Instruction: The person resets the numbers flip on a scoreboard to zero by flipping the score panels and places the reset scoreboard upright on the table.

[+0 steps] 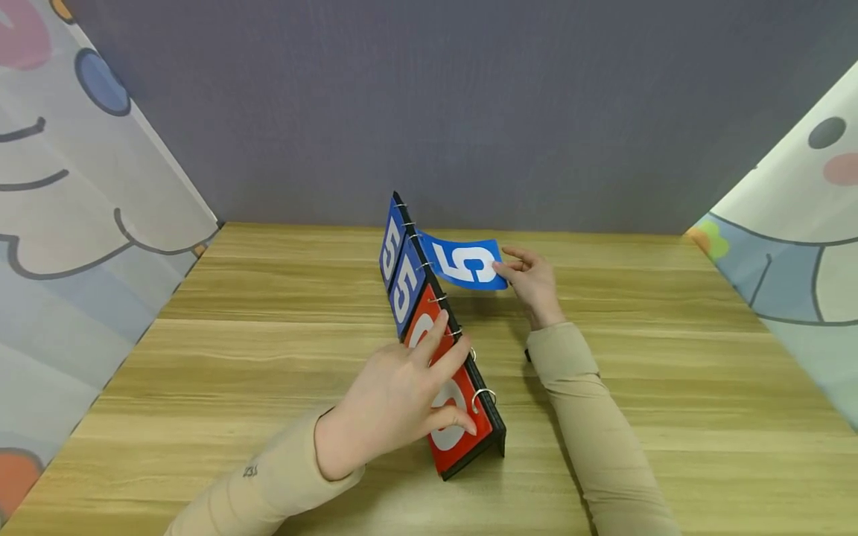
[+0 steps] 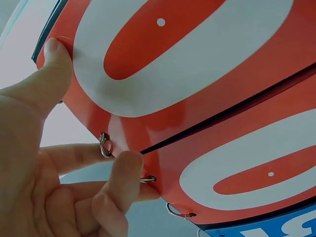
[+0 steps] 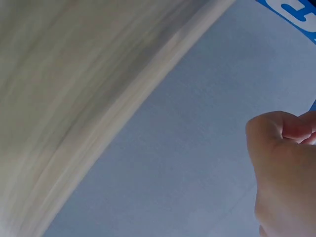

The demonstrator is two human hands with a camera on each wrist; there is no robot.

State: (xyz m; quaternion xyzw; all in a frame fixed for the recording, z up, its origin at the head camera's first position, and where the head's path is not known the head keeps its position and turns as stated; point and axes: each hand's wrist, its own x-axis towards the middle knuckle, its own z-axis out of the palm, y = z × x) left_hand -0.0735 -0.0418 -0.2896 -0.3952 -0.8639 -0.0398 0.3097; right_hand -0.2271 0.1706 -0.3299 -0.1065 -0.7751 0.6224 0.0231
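Observation:
A black-framed flip scoreboard (image 1: 497,417) stands tent-like on the table, with number cards on metal rings along its top edge. Its left face shows two blue cards with a 5 each and two red cards (image 2: 163,89) with a white 0. My left hand (image 1: 402,394) grips the near part, thumb against the red card and fingers over the ringed edge. Off the right side, a blue 5 card (image 1: 469,264) extends nearly level from its rings, slightly bent. My right hand (image 1: 532,286) pinches its free end; in the right wrist view only part of this hand (image 3: 286,173) shows.
The scoreboard stands on a wood-grain table (image 1: 268,357). A grey panel (image 1: 442,112) rises behind the table, and cartoon-printed sheets (image 1: 87,186) flank it on both sides. A small dark object (image 1: 527,356) peeks out beside the right sleeve.

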